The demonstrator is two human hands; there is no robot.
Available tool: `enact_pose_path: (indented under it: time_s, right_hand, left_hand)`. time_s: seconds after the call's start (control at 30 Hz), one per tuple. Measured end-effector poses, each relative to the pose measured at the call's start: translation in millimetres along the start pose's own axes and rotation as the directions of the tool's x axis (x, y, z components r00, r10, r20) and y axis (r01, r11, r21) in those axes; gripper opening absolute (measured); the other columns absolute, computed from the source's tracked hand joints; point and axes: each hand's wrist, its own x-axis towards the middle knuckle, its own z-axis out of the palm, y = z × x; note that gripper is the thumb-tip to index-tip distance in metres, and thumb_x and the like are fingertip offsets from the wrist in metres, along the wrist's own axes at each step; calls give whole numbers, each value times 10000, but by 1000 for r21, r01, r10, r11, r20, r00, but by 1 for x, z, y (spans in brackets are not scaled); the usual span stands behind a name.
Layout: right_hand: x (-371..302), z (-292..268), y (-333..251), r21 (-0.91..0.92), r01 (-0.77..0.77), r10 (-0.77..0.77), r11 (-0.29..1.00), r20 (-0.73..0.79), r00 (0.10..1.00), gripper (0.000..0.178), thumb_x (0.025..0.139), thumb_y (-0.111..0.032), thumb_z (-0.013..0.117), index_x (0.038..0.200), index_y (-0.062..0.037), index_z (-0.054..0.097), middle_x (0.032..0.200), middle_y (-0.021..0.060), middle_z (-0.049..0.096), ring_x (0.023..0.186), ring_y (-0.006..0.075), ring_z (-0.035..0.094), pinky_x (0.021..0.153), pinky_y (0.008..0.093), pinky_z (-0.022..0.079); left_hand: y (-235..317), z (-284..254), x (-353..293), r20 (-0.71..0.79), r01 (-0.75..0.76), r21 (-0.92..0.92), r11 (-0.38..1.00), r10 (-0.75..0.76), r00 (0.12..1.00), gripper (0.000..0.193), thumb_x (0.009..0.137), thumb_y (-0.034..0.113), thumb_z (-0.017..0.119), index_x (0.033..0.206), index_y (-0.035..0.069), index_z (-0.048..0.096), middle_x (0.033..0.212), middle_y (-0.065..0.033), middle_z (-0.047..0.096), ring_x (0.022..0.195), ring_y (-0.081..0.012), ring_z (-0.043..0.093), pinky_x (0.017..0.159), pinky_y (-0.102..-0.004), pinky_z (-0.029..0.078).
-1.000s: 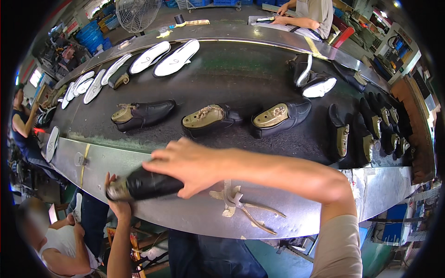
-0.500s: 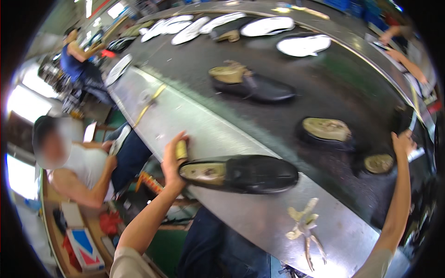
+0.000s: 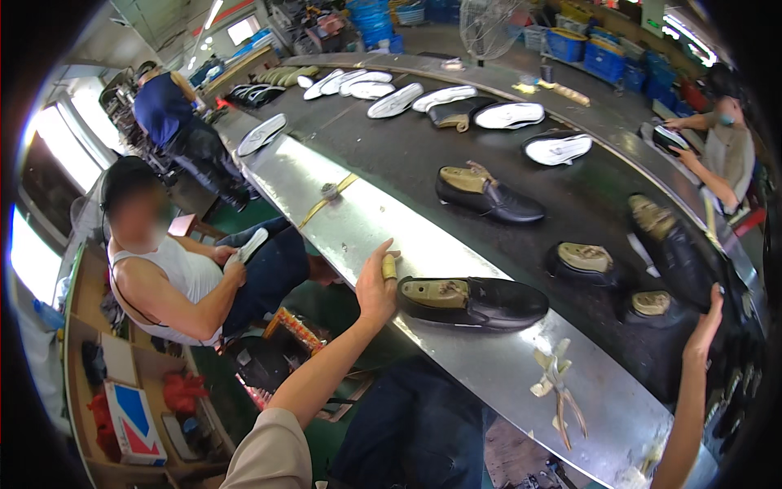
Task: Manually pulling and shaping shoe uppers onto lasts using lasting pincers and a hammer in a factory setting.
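Note:
A black slip-on shoe [image 3: 497, 303] with a yellowish last in it lies on the metal ledge, its toe to the right. My left hand [image 3: 377, 287], with yellow tape round one finger, is at the shoe's heel with its fingers stretched up, not wrapped round it. At the far right my right hand [image 3: 707, 322] reaches beside the toe of another black shoe [image 3: 680, 253], fingers extended along it. Whether the fingers press on that shoe is hard to tell. Metal pliers [image 3: 560, 389] with pale, crusted or wrapped parts lie on the ledge to the right.
Black shoes on lasts [image 3: 489, 196] and several white-soled ones [image 3: 505, 116] stand on the dark belt [image 3: 366, 151]. A seated person [image 3: 171, 277] works at my left, another [image 3: 721, 147] across the belt. An open shelf with a box [image 3: 137, 424] is at lower left.
The view has swung, so most things sit further right in the picture. My right hand has moved from above the small shoe to the toe of the far-right shoe. My left hand stays at the heel.

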Motion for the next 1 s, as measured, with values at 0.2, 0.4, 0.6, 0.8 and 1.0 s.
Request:
enact_pose_path:
  time_s: [0.2, 0.4, 0.6, 0.8, 1.0]
  right_hand:
    - [-151, 12, -72, -34, 227, -219, 973, 158, 963, 589, 1063, -405, 504, 1351, 109, 502, 1268, 171, 586, 1210, 240, 517, 1049, 359, 401]
    - [-321, 109, -165, -79, 680, -76, 729, 978, 195, 497, 934, -471, 646, 1100, -5, 697, 992, 203, 720, 1079, 401, 658, 952, 461, 510]
    - [-313, 94, -114, -305, 595, -161, 743, 782, 603, 369, 990, -359, 639, 1157, -37, 711, 1182, 268, 684, 1122, 442, 637, 1012, 486, 475]
    - [-293, -6, -5, -656, 721, -208, 225, 690, 693, 372, 1016, -279, 611, 1352, -126, 651, 1430, 223, 532, 1298, 379, 528, 1045, 446, 440]
    - [-287, -16, -12, -555, 525, -91, 645, 626, 774, 465, 1093, -389, 467, 1320, -20, 635, 1120, 169, 638, 999, 281, 624, 923, 435, 481]
  left_hand:
    - [19, -18, -22, -187, 97, -604, 791, -259, 948, 400, 1000, 72, 519, 1399, 52, 528, 1276, -129, 648, 1191, -245, 604, 1031, -350, 453]
    - [107, -63, -211, 778, 753, -619, 225, 46, 626, 524, 1090, 432, 457, 1469, 74, 511, 1334, -132, 635, 1224, -245, 629, 1084, -380, 465]
    - [79, -99, -272, 970, 744, -198, -639, -16, 244, 761, 1059, 653, 243, 1448, 64, 527, 1322, -156, 646, 1155, -291, 667, 999, -446, 553]
    - [55, -83, -262, 920, 854, -247, -458, -388, 58, 793, 1032, 698, 246, 1363, 72, 602, 1217, -145, 705, 1080, -297, 698, 964, -477, 570]
    - [62, -78, -252, 911, 897, -263, -355, -398, 109, 769, 1047, 674, 247, 1339, 65, 615, 1171, -138, 717, 1023, -270, 713, 897, -456, 595]
